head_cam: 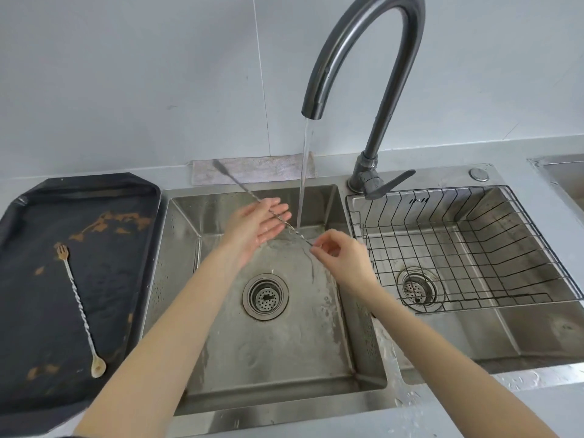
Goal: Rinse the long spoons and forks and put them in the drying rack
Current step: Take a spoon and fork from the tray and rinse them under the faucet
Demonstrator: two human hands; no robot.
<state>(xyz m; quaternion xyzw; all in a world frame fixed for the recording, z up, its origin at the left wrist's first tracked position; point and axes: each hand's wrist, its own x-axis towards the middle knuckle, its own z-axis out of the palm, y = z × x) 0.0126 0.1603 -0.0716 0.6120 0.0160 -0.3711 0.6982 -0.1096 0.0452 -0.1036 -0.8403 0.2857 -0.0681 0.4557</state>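
Right hand [339, 257] pinching twisted spoon's [252, 197] near end — left hand [259, 229] flat beneath, perhaps touching

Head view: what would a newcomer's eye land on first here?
The running water falls from the tall faucet into the left sink basin. There the right hand pinches a long twisted utensil lying across the open left hand. A dirty spoon-fork waits on the dark tray, far left.

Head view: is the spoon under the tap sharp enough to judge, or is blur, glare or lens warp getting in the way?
Head view: even, soft light, no harsh glare on the sink; the far end of the held spoon is motion-blurred, its twisted shaft near the right hand sharper; wide-angle bending curves the tray and rack edges.
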